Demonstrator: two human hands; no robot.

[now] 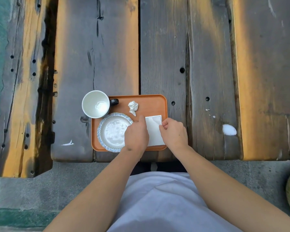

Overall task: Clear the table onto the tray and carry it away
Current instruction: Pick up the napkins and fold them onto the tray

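White paper napkin (155,131), flat and rectangular, is lying on the orange tray's (151,102) right side. Right hand (174,133) is pinching its right edge; left hand (136,134), fingers curled, is pressing its left edge beside the scalloped plate (107,131).

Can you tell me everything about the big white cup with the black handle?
The big white cup with the black handle is a glossy mug, likely ceramic. It stands upright at the far left corner of the orange rectangular tray, partly hanging over the tray's edge. It looks empty, with only a pale shine at the bottom. The handle points right, over the tray. Its near side meets the rim of the round blue-edged plate. Neither hand touches it.
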